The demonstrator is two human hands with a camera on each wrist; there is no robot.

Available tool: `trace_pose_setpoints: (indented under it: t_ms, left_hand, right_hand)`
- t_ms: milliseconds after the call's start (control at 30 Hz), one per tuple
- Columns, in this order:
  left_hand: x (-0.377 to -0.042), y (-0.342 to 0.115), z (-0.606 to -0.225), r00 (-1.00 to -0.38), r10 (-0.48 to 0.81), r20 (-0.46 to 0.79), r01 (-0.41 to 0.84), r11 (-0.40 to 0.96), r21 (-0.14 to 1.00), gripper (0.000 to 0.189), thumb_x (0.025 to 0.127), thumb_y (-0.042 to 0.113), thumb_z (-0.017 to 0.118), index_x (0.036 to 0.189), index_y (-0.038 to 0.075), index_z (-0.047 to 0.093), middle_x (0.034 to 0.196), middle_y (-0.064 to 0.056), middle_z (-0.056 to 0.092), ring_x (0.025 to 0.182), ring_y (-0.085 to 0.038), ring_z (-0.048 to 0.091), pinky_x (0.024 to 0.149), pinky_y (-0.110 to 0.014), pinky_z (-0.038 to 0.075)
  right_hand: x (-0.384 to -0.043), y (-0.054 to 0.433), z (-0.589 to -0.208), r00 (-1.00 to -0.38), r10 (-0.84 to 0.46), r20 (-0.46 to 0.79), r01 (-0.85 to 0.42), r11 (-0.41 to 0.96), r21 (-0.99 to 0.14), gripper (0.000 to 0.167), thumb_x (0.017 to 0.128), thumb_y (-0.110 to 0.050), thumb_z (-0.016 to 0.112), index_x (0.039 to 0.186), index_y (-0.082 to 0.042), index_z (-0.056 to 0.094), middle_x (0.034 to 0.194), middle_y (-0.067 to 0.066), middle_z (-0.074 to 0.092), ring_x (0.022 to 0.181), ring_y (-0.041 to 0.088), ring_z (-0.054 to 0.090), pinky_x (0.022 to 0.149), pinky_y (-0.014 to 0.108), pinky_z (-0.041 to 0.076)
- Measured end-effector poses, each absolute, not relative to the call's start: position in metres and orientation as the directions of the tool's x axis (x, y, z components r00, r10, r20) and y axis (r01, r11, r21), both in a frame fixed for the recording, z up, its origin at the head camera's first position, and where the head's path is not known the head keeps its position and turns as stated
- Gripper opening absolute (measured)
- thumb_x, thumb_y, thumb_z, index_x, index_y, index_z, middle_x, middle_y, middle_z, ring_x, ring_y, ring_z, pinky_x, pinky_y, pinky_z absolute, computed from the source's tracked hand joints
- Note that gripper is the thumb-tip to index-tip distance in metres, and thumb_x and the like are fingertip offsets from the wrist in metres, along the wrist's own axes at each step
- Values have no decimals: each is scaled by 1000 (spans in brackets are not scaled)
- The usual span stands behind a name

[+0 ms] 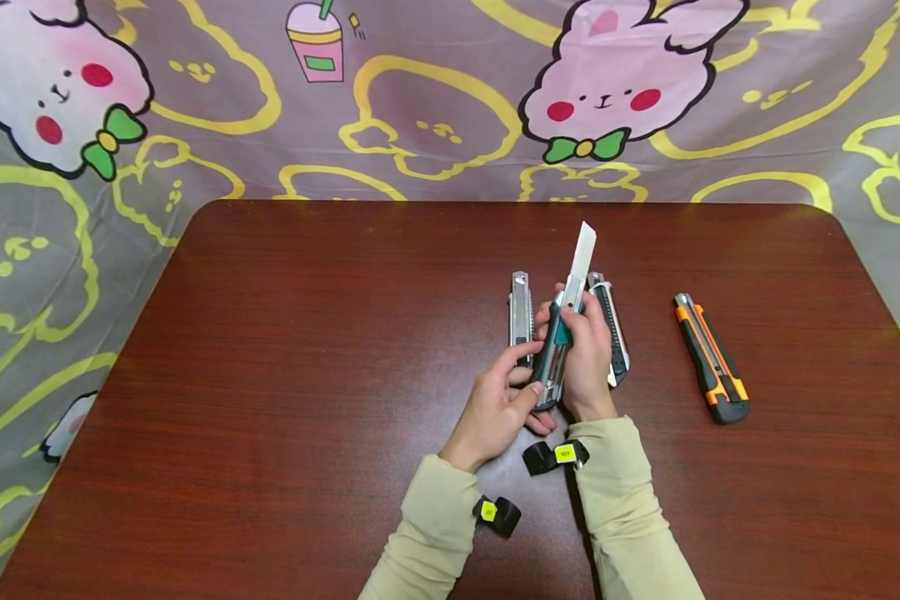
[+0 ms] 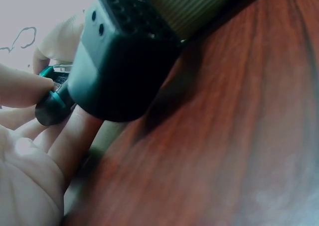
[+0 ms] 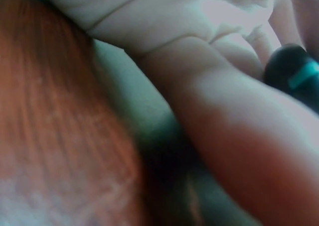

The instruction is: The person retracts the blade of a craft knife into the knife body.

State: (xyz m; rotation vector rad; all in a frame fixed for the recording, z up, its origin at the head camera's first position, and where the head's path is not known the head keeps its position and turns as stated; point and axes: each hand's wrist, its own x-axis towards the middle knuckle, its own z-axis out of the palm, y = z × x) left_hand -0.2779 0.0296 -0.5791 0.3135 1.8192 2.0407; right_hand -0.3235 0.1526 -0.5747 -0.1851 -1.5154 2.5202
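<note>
Both hands hold a black and teal utility knife (image 1: 552, 358) above the table, its wide blade (image 1: 582, 250) extended and pointing away from me. My left hand (image 1: 492, 412) pinches the rear end of the handle between thumb and fingers. Farther up, my right hand (image 1: 588, 358) grips the handle with its thumb by the teal slider (image 1: 563, 333). In the left wrist view the knife's dark butt (image 2: 52, 109) shows by the left thumb. The right wrist view catches only part of the dark and teal handle (image 3: 299, 76), blurred.
A silver utility knife (image 1: 521, 312) lies left of the held one, and a white and black one (image 1: 610, 325) lies partly behind the right hand. Farther right is an orange and black utility knife (image 1: 711, 360). A patterned curtain (image 1: 435, 108) hangs behind the brown table (image 1: 307, 400).
</note>
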Motion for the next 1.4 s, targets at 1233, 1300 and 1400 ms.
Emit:
trace_pose_setpoints:
  t_ms: [1233,1300,1400]
  left_hand:
    - [-279,31,-578,-909,408,-91,-118,-41,992,49,94,-5,46,141,10,40,107,-27,65,63,-44,66,53,-39,61]
    - [-279,31,-578,-910,406,-86,-111,-37,993,50,94,-5,47,141,10,41,107,-27,66,64,-44,66,53,-38,61]
    - [-280,31,-579,-910,407,-79,-100,-31,995,50,94,-5,47,141,10,41,107,-27,66,64,-43,67,53,-38,61]
  right_hand:
    - [-325,152,-576,-968,251,5,-112,-414,-903,26,97,-1,35,119,-3,48,77,1,61,64,11,55,57,18,50]
    - [-325,152,-576,-968,253,2,-109,-409,-906,25,97,-1,35,119,-4,48,77,1,60,64,11,55,57,18,50]
    - [-325,153,-576,-967,255,-6,-101,-404,-909,25,97,-2,35,119,-5,48,77,2,60,64,12,55,57,18,50]
